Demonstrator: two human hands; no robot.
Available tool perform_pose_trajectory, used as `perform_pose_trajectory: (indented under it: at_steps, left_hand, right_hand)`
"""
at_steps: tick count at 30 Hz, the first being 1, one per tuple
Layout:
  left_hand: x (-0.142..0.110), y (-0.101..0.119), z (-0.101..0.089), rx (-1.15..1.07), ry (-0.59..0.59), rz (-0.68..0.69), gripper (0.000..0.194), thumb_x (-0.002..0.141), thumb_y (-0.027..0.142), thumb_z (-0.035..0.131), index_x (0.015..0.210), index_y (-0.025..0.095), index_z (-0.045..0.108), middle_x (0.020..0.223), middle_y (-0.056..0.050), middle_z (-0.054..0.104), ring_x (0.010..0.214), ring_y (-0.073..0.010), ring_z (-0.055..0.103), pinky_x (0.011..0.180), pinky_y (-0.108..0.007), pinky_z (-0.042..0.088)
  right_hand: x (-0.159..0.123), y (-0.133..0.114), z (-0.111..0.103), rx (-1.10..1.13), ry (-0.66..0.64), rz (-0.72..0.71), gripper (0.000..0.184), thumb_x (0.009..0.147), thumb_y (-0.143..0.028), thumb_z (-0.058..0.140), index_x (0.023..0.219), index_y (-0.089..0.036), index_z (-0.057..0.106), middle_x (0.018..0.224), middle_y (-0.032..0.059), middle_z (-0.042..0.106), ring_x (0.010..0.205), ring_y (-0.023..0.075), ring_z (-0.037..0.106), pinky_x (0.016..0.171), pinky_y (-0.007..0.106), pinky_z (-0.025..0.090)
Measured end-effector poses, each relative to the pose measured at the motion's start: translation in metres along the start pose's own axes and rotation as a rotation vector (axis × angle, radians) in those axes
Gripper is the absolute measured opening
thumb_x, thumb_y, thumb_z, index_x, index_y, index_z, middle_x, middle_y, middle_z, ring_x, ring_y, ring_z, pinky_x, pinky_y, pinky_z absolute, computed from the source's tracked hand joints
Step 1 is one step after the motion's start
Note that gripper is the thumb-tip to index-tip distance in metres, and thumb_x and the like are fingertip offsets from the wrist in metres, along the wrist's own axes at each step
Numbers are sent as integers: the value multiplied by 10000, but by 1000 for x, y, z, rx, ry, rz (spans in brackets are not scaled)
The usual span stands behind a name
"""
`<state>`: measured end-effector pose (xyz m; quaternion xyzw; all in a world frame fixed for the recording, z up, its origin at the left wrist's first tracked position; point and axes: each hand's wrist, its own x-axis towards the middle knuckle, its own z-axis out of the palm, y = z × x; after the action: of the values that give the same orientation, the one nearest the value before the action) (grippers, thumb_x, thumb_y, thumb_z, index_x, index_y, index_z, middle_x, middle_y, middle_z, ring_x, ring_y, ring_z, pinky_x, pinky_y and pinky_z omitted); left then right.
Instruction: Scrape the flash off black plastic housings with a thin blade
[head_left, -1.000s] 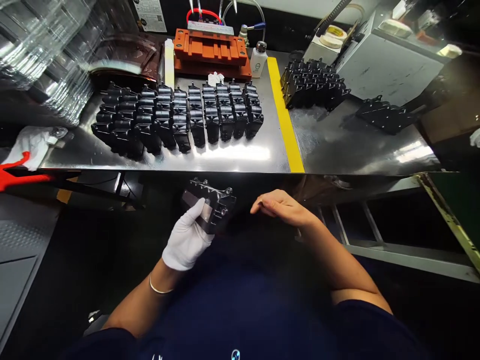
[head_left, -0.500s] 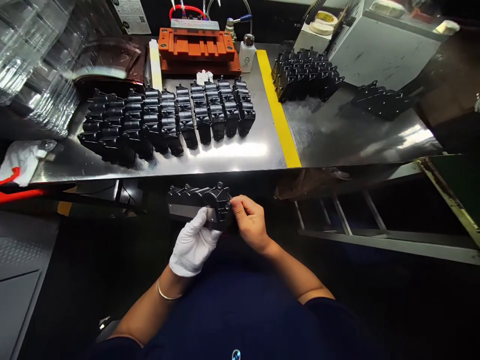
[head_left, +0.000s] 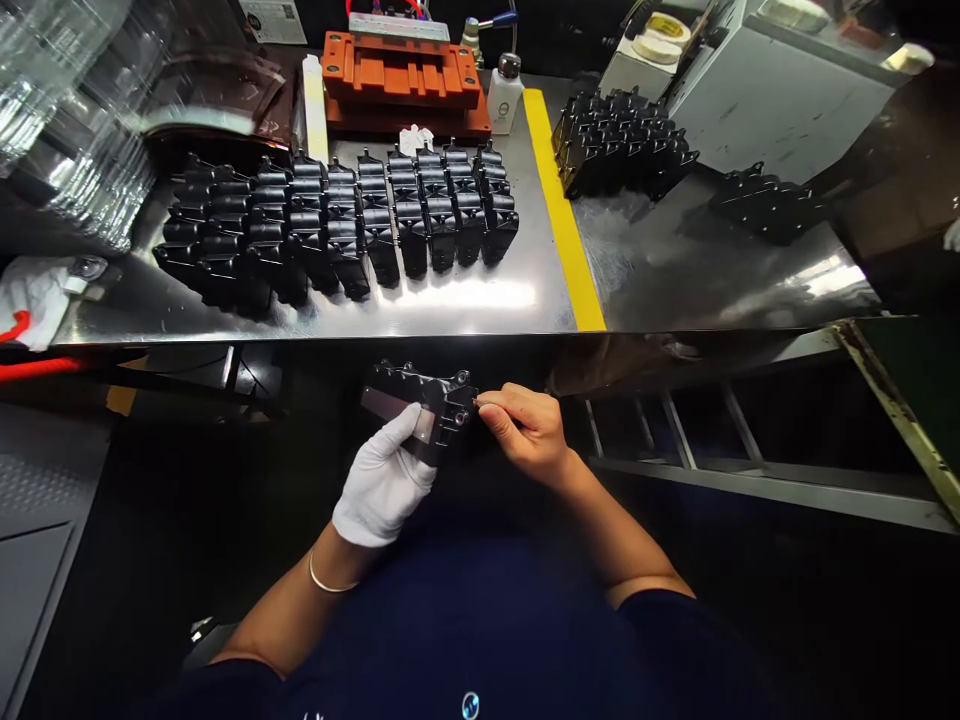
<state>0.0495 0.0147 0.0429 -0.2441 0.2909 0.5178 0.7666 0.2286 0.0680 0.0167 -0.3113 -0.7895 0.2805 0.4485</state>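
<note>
My left hand [head_left: 384, 485], in a white glove, is closed round a black plastic housing [head_left: 450, 405] in front of the bench edge. The thumb lies across the housing's flat, shiny face; the other fingers are behind it. The part is tilted, with ribs and small round lugs toward the right. Beside that right end is my bare right hand [head_left: 525, 430], its thumb and forefinger pinched together. A tiny bit shows at the fingertips, too small to name. I cannot tell whether it touches the housing.
On the metal bench [head_left: 450, 315] stand rows of similar black housings [head_left: 337, 225], with another group [head_left: 622, 140] beyond the yellow tape strip [head_left: 562, 215]. An orange fixture [head_left: 405, 85], a white bottle [head_left: 505, 95] and clear plastic trays [head_left: 82, 130] are at the back and left. A metal frame [head_left: 705, 430] is at right.
My right hand has moved right, away from the housing's end, still pinched. The housing in my left hand has turned slightly and shifted right. The whole view has shifted a little.
</note>
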Motion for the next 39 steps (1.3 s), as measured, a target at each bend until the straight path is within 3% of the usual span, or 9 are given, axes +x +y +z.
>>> perform_pose_trajectory:
  at_steps: [8,15,20,25,28,34,37,39]
  left_hand:
    - [-2,-6,5,48,93,101,410,979,57,289,785,116,645,600,-13,712,604,-106,724,621,-195,616]
    - [-6,-11,9,75,118,97,420,975,55,294,757,122,647,586,-10,699,620,-96,722,647,-173,610]
    - [-6,-13,11,164,121,141,405,952,21,321,768,102,673,696,-43,745,614,-86,714,618,-147,602]
    - [-6,-17,1,340,3,265,273,861,0,499,693,120,678,623,-7,703,509,-98,665,418,-139,548]
    - [-4,-17,-1,388,-6,297,185,791,2,602,682,133,673,652,-1,704,525,-114,666,367,-143,521]
    - [1,-8,-2,392,108,323,227,819,-3,551,686,140,667,694,-4,717,546,-110,670,360,-147,508]
    - [-5,-10,-11,432,84,326,172,767,32,635,648,153,665,609,19,687,530,-106,659,416,-152,530]
    - [-13,-12,-17,505,-45,358,109,668,93,762,709,172,699,600,27,687,593,-139,689,556,-199,591]
  right_hand:
    - [3,3,-6,-31,-90,-76,190,925,-227,546,848,-146,699,657,40,682,525,95,526,503,224,432]
    - [-2,5,-8,-3,-15,-126,154,920,-217,549,892,-153,686,710,52,705,545,105,543,509,234,445]
    - [-2,4,-9,-10,-46,-96,179,928,-220,538,852,-155,686,691,44,698,546,102,552,511,231,451]
    - [-3,11,-5,-20,22,-100,188,931,-234,537,861,-161,695,709,47,709,553,107,565,509,236,457]
    - [-5,13,2,-33,92,-75,220,937,-266,531,849,-160,702,698,49,706,552,110,572,505,238,457]
    - [-8,23,27,-1,130,87,317,944,-343,504,793,-161,717,703,56,712,591,125,605,560,252,478]
    - [-8,42,34,23,204,335,416,916,-473,511,754,-157,727,687,51,697,619,136,614,604,261,484]
    - [-9,52,31,13,314,549,515,891,-570,492,703,-149,722,589,25,641,569,129,581,570,254,463]
